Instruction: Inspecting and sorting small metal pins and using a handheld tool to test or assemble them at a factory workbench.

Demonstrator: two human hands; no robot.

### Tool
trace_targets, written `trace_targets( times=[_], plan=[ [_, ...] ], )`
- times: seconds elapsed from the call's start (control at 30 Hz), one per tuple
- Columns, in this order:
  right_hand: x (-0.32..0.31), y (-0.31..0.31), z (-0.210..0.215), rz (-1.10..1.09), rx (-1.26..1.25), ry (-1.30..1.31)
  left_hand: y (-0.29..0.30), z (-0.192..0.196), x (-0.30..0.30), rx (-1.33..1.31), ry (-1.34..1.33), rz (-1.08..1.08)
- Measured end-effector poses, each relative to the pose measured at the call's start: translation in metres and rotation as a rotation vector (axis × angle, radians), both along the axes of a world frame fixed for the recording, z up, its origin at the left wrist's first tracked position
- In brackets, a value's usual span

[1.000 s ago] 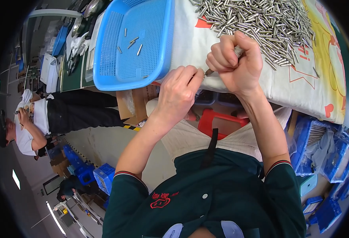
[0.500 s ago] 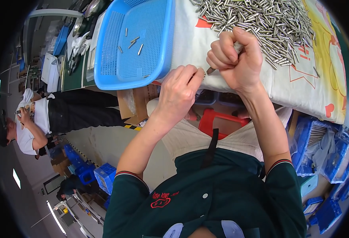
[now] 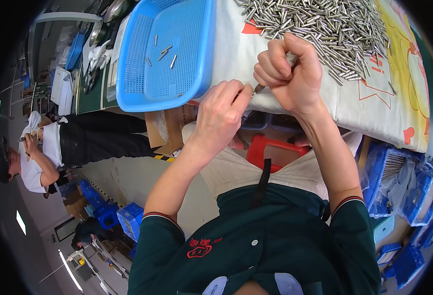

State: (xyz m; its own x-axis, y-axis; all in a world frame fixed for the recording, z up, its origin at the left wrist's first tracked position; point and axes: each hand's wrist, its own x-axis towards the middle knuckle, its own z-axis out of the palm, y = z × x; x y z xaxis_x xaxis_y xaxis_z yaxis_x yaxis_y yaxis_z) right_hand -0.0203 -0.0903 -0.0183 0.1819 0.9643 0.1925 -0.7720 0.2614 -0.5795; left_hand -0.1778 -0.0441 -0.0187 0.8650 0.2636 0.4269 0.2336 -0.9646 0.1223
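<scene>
My left hand (image 3: 222, 114) is closed in a pinch near the cloth's front edge. Between its fingertips the end of a small metal pin (image 3: 253, 93) shows; the rest is hidden by the fingers. My right hand (image 3: 295, 73) makes a fist around a short hand tool (image 3: 259, 89) with a dark flat tip. That tip points at the pin and lies close against it; whether they touch I cannot tell. Beyond my right hand a heap of silver metal pins (image 3: 329, 34) spreads over the white printed cloth (image 3: 236, 54). Several similar pins lie in the blue plastic basket (image 3: 205, 73) at the left.
Below the table edge stand a red stool (image 3: 258, 147) and a cardboard box (image 3: 170, 130). Blue crates (image 3: 381, 167) with plastic bags are at the lower right. A person in a white shirt (image 3: 51, 142) stands at the left; another person bends over farther back.
My right hand has shifted very slightly to the left with the tool. The left hand keeps its pinch in nearly the same place.
</scene>
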Motion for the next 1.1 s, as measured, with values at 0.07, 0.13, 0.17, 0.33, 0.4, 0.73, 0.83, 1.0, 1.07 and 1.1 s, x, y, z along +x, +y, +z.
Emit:
trace_targets(
  times=[0.07,0.13,0.17,0.33,0.4,0.73,0.83,1.0,1.07,1.1],
  plan=[
    [0.000,0.000,0.000,0.002,0.001,-0.001,0.000,0.000,0.000,0.003,-0.001,-0.001],
    [0.000,0.000,0.000,0.003,0.001,0.003,0.000,0.000,0.000,-0.002,0.005,0.005],
    [0.000,-0.001,0.001,0.005,0.000,0.002,-0.001,0.000,0.000,-0.003,0.004,0.006],
    [0.000,-0.001,0.000,0.001,0.003,0.013,-0.001,0.000,0.000,-0.002,0.002,0.003],
    [0.000,-0.001,0.000,0.003,0.005,0.008,0.000,0.000,0.000,-0.002,0.003,0.003],
    [-0.001,0.000,-0.001,0.014,0.026,-0.029,0.001,-0.001,0.000,0.011,0.014,-0.006],
    [-0.006,0.000,0.005,-0.014,0.009,-0.106,0.003,-0.002,0.000,0.019,0.001,-0.028],
    [-0.013,0.002,0.011,-0.064,-0.085,-0.293,0.006,-0.003,0.000,0.004,-0.012,-0.059],
    [-0.017,0.001,0.014,-0.082,-0.087,-0.357,0.005,-0.002,0.000,-0.004,-0.010,-0.064],
    [-0.018,0.002,0.015,-0.099,-0.087,-0.423,0.005,-0.001,0.000,-0.011,-0.005,-0.059]
  ],
)
